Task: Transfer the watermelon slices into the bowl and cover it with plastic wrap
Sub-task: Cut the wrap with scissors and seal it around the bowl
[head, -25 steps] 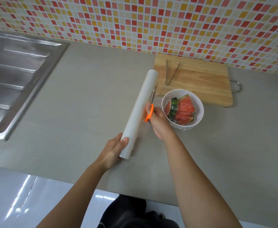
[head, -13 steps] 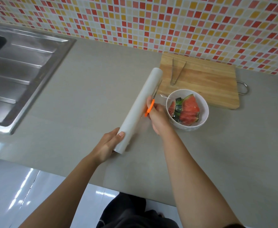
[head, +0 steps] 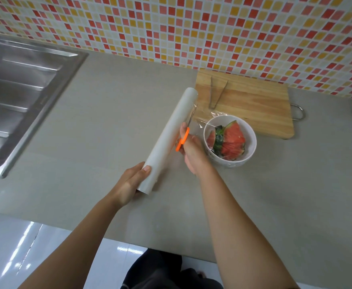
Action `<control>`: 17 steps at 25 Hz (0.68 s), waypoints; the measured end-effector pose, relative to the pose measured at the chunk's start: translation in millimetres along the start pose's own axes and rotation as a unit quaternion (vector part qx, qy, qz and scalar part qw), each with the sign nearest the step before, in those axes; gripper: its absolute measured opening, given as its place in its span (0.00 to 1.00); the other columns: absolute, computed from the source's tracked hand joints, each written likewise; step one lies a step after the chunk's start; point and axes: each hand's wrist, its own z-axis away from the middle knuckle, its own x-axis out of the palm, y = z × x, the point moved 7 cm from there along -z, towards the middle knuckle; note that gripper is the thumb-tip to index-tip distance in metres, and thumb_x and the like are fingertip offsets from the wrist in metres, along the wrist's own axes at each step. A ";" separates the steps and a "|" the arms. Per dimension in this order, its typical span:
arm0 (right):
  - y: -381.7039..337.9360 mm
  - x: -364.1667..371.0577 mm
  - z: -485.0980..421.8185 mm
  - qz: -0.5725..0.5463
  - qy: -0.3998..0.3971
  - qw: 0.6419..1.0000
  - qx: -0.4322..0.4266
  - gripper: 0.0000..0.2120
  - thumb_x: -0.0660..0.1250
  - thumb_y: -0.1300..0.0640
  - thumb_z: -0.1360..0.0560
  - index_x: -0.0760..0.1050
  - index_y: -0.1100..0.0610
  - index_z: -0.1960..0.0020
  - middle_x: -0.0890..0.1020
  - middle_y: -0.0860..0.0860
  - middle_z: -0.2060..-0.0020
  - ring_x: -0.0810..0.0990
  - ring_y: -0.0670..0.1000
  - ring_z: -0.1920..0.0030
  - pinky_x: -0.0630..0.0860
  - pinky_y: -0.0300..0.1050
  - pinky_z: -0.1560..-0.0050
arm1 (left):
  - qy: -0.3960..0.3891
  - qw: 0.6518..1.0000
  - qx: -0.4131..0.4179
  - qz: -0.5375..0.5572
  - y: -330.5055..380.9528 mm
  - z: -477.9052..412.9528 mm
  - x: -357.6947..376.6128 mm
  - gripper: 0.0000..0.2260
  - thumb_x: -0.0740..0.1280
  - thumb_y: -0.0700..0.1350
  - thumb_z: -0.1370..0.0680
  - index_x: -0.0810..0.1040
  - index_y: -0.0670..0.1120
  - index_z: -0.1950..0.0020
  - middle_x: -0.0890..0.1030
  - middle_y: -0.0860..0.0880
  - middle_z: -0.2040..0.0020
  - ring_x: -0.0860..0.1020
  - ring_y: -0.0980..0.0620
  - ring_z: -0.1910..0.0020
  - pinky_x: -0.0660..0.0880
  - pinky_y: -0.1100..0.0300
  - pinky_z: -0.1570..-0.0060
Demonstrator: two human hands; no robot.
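A white bowl [head: 251, 140] on the grey counter holds several watermelon slices [head: 232, 141], with clear plastic wrap [head: 202, 122] stretched over it from the roll. My left hand [head: 132, 181] grips the near end of the white roll of plastic wrap [head: 170, 134], which lies diagonally just left of the bowl. My right hand [head: 191, 151] holds orange-handled scissors [head: 183, 138] between roll and bowl, their blades pointing away along the sheet near the roll.
A wooden cutting board [head: 252, 105] with metal tongs [head: 216, 93] on it lies behind the bowl against the tiled wall. A steel sink drainboard [head: 24, 97] fills the left. The counter's front edge runs below my arms.
The scissors have advanced a little farther along the wrap towards the roll's far end. The roll and bowl stay where they were; the camera view shifted slightly.
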 end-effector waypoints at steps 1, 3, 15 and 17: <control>-2.2 -0.8 -3.8 -0.001 0.002 1.000 0.005 0.21 0.59 0.39 0.26 0.62 0.51 0.70 0.64 0.50 0.74 0.64 0.47 0.70 0.61 0.42 0.64 | -0.002 1.000 0.000 -0.004 -0.4 0.6 -0.5 0.17 0.60 0.55 0.25 0.78 0.47 0.45 0.84 0.53 0.59 0.81 0.56 0.61 0.74 0.67 0.65; -4.2 -1.4 -10.7 -0.009 0.003 1.000 0.017 0.20 0.59 0.39 0.25 0.63 0.51 0.68 0.64 0.50 0.72 0.65 0.47 0.69 0.63 0.40 0.63 | -0.003 1.000 0.000 -0.013 -0.9 2.7 -2.8 0.18 0.60 0.57 0.26 0.78 0.47 0.44 0.84 0.53 0.58 0.81 0.56 0.60 0.75 0.66 0.63; -8.1 0.2 -35.0 -0.021 0.043 0.998 0.044 0.22 0.61 0.38 0.26 0.70 0.54 0.69 0.71 0.47 0.74 0.69 0.47 0.68 0.67 0.42 0.56 | -0.006 0.998 0.002 -0.067 3.6 8.9 -22.6 0.26 0.60 0.64 0.30 0.78 0.45 0.46 0.81 0.40 0.53 0.78 0.50 0.56 0.71 0.54 0.55; -9.8 1.2 -38.1 -0.015 0.047 0.998 0.042 0.21 0.61 0.39 0.26 0.69 0.54 0.68 0.70 0.48 0.73 0.68 0.47 0.68 0.65 0.43 0.56 | -0.009 0.997 0.004 -0.079 6.7 9.1 -27.5 0.28 0.60 0.64 0.30 0.77 0.41 0.47 0.80 0.39 0.54 0.78 0.49 0.57 0.70 0.57 0.58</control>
